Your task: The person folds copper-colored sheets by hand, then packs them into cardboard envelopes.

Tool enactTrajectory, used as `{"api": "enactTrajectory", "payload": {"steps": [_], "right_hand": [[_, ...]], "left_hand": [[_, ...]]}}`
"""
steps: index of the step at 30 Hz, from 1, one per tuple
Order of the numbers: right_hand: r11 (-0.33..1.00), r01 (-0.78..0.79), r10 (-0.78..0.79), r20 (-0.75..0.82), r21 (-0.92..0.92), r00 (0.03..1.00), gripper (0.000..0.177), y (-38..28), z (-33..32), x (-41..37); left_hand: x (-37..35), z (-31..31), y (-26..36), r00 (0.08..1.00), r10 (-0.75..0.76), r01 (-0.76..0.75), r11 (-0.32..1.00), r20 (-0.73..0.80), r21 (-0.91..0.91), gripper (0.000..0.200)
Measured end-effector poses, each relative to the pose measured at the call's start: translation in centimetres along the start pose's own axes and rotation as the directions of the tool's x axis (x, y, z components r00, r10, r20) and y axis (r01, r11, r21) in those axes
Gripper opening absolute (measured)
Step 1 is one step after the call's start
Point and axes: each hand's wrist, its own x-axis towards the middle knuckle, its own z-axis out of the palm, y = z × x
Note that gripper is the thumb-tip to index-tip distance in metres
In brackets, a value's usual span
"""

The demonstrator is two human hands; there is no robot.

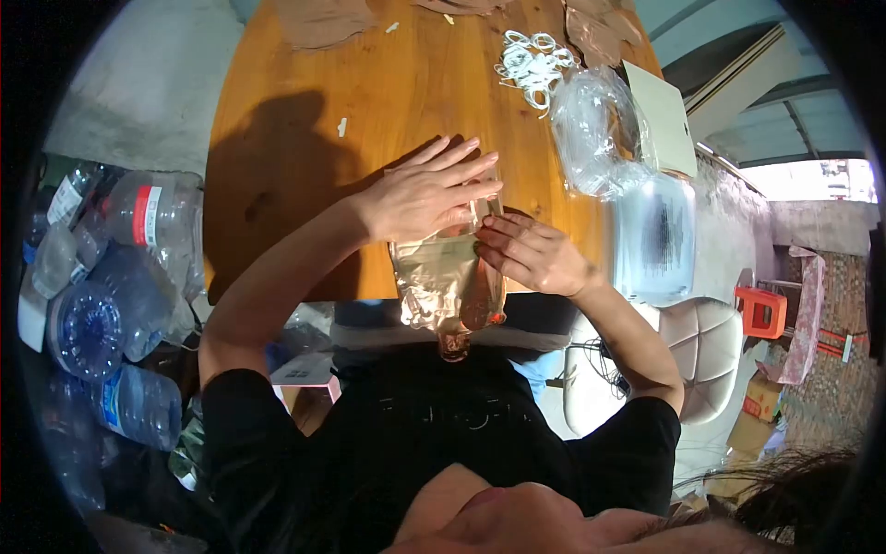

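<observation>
A shiny gold foil piece (441, 272), which looks like a flat, uninflated foil balloon, lies at the near edge of the wooden table, its rounded end hanging over toward my body. My left hand (420, 198) rests flat across its upper part, with the fingers stretched out and pointing right. Its upper end seems to be in or under clear film, partly covered by that hand. My right hand (535, 254) pinches the right edge of the foil between thumb and fingers, close to my left fingertips.
On the wooden table (286, 166) lie white strings (535, 69), crumpled clear plastic (598, 129), a pale card (660, 120) and brown foil sheets (323, 20). Clear plastic sleeves (655, 238) sit at the right edge. Large plastic bottles (138, 295) crowd the left; a padded chair (701, 355) stands right.
</observation>
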Motion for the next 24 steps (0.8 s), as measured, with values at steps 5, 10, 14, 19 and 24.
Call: {"api": "enactTrajectory", "payload": {"steps": [5,10,14,19,24], "right_hand": [[1.000,-0.005,0.004,0.065,0.022,0.998,0.039,-0.8,-0.4,-1.4],[0.999,0.015,-0.021,0.136,0.041,0.991,0.040,-2.3,-1.5,-2.2],[0.996,0.003,-0.012,0.099,0.087,0.995,0.032,-3.0,-1.4,-2.5],[0.990,-0.057,0.052,0.046,0.131,0.998,0.027,-3.0,-0.9,-2.5],[0.984,-0.051,0.044,0.046,0.170,0.998,0.022,-2.6,-0.9,-2.3]], "left_hand": [[-0.1,0.0,0.6,0.983,-0.016,0.009,0.999,0.180,0.036,0.053],[-0.2,0.0,0.5,0.988,0.010,-0.012,1.000,0.154,0.009,0.051],[-0.3,0.2,0.4,0.989,0.012,-0.014,1.000,0.146,0.014,0.050],[-0.2,0.8,0.3,0.980,-0.006,-0.010,0.997,0.197,0.082,0.057],[-0.2,0.9,0.1,0.975,-0.034,0.012,0.995,0.218,0.102,0.052]]}}
